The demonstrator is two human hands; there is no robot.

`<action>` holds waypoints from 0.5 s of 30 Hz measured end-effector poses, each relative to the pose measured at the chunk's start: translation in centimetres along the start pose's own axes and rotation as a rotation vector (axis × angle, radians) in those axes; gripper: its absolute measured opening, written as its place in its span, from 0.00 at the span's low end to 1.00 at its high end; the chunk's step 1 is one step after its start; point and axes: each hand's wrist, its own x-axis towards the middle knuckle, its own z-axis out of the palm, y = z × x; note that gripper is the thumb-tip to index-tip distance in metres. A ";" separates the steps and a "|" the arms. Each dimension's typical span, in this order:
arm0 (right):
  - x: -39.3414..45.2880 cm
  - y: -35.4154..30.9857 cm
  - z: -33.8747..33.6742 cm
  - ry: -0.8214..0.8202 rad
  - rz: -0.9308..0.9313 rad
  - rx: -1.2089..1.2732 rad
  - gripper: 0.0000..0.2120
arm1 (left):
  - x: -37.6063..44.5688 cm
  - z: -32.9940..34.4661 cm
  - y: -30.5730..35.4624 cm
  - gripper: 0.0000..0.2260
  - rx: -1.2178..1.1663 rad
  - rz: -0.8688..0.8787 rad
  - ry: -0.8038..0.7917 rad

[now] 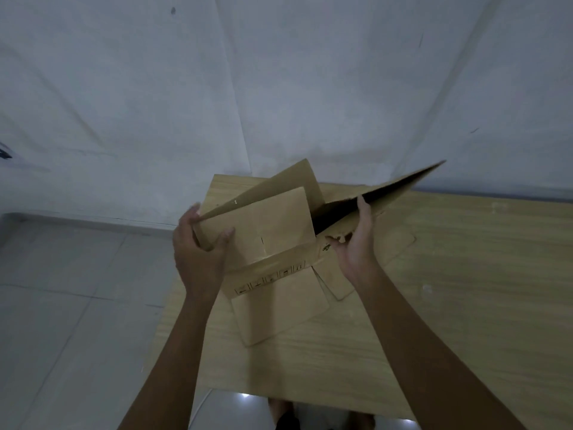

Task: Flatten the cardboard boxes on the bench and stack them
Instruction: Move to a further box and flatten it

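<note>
A brown cardboard box (273, 231) is held partly collapsed above the wooden bench (465, 305), its flaps splayed out and a dark gap showing inside. My left hand (198, 246) grips its left edge, thumb on the front panel. My right hand (356, 243) holds its right side, fingers hooked over the upper panel's edge by the dark opening. One long flap (412, 181) sticks up to the right. Under the held box, flat cardboard pieces (338, 280) lie on the bench; how many I cannot tell.
The bench's left edge runs close to the box, with grey tiled floor (77, 305) beyond it. A white wall (279, 88) stands right behind the bench. My feet (285, 414) show below the bench's near edge.
</note>
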 end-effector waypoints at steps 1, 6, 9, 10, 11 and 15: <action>-0.4 0.2 0.6 -0.013 -0.025 -0.023 0.31 | -0.5 -0.1 0.4 0.38 -0.074 -0.043 0.011; -1.4 1.5 2.9 0.003 -0.031 -0.303 0.58 | -3.5 -1.6 0.5 0.32 -0.310 -0.192 -0.160; -1.4 0.6 3.8 0.090 0.018 -0.371 0.61 | -6.4 -2.2 1.3 0.16 -0.327 -0.132 -0.315; -1.5 0.2 3.8 0.104 0.030 -0.382 0.59 | -7.3 -2.4 1.7 0.15 -0.305 -0.073 -0.358; -1.7 -0.2 3.9 0.107 0.027 -0.383 0.55 | -8.1 -2.5 2.0 0.15 -0.285 -0.010 -0.398; -2.2 -2.2 3.8 0.158 -0.039 -0.322 0.38 | -9.3 -2.4 3.5 0.18 -0.252 0.189 -0.607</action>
